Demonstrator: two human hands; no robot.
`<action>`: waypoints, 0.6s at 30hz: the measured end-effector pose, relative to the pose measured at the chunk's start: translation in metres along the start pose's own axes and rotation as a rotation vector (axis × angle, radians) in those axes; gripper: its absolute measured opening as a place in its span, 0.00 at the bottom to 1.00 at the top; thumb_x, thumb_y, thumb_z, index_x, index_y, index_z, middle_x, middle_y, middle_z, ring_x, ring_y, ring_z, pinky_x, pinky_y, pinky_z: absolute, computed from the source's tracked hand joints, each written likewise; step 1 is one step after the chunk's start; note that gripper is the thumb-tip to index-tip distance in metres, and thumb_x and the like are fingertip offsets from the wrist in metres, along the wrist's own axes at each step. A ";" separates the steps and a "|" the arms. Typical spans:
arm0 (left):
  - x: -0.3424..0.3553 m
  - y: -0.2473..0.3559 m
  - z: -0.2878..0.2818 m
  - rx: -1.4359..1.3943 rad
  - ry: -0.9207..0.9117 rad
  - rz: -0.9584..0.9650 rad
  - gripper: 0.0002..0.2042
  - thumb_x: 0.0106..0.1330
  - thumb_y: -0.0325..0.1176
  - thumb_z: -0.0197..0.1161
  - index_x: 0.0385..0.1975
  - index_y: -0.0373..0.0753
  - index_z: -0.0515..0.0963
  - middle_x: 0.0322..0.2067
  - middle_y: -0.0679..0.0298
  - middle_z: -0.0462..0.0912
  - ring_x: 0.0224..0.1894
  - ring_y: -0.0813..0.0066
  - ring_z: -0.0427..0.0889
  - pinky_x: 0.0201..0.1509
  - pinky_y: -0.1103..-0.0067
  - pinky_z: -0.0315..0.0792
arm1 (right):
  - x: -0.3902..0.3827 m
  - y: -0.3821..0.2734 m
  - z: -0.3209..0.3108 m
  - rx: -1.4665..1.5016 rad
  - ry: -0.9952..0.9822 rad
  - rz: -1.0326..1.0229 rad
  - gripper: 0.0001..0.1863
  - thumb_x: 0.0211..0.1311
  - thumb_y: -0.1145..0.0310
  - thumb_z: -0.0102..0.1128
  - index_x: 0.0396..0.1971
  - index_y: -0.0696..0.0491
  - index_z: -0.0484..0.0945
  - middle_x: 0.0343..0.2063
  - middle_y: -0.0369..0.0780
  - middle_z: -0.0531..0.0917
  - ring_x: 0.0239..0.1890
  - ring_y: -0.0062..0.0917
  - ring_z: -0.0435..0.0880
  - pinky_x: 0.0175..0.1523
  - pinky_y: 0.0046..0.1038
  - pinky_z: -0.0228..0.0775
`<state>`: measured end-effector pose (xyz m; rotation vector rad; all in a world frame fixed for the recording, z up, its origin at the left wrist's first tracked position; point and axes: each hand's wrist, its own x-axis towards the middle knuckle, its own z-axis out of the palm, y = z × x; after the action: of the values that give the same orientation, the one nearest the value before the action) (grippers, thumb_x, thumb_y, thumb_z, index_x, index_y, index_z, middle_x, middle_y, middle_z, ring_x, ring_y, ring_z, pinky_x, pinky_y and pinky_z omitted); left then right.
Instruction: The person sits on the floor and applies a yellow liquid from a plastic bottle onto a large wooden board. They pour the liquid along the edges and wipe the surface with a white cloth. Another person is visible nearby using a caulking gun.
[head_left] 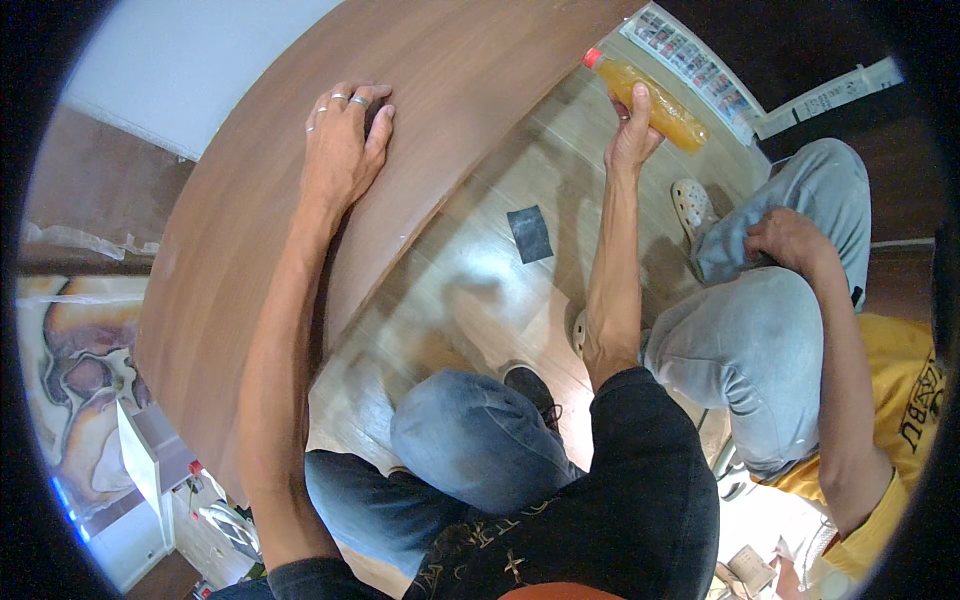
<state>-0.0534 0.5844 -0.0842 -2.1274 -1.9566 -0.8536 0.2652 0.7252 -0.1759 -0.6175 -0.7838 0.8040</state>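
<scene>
My left hand (345, 140) rests on a curved brown wooden surface (230, 200) near its edge, fingers slightly bent with the thumb apart, holding nothing. Silver-coloured rings show on its fingers. My right hand (633, 130) is wrapped round a clear plastic bottle (665, 110) of orange-yellow liquid with a red cap, held tilted beside the wood's far right end. Below it lies a small dark square piece (530, 234) on the floor (465, 255).
At my right a co-worker in a yellow shirt (895, 380) squats, a hand (785, 240) on their grey-trousered knee. Printed strips (690, 75) run along the floor by a dark panel (820, 50). A white board (140, 455) and clutter stand at lower left.
</scene>
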 end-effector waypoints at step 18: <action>0.007 0.008 0.001 -0.013 -0.007 0.032 0.14 0.70 0.38 0.56 0.49 0.39 0.79 0.50 0.53 0.78 0.57 0.53 0.73 0.64 0.61 0.64 | 0.055 0.014 -0.014 0.015 0.065 0.038 0.17 0.62 0.64 0.66 0.47 0.55 0.76 0.44 0.39 0.82 0.43 0.26 0.84 0.45 0.33 0.82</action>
<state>-0.0460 0.5897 -0.0793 -2.1658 -1.9203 -0.8560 0.2956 0.7750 -0.1733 -0.6438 -0.7077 0.8204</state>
